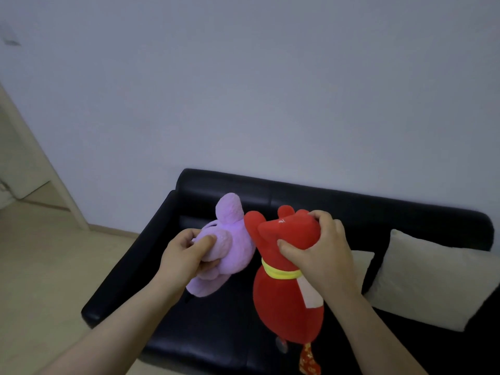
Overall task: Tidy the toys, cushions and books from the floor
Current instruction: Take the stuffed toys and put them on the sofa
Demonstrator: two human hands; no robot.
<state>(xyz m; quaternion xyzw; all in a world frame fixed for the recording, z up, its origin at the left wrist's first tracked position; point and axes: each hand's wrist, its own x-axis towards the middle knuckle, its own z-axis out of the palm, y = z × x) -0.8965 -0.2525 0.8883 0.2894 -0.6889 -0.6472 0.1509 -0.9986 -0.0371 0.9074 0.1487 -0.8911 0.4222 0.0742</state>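
While a black sofa (216,334) waits below, a purple plush toy (232,239) is pinched in the left hand (184,255) and a red plush toy (286,280) is gripped by its head under the right hand (322,250), seemingly for seating beside a cream cushion (433,277).

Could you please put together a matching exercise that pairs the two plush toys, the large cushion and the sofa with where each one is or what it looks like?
Things:
1. purple plush toy
2. red plush toy
3. large cream cushion
4. sofa

Place or state:
A. black, against the wall
B. gripped by the right hand
C. propped on the sofa's right side
D. gripped by the left hand

Pairs: 1-D, 2-B, 3-C, 4-A.
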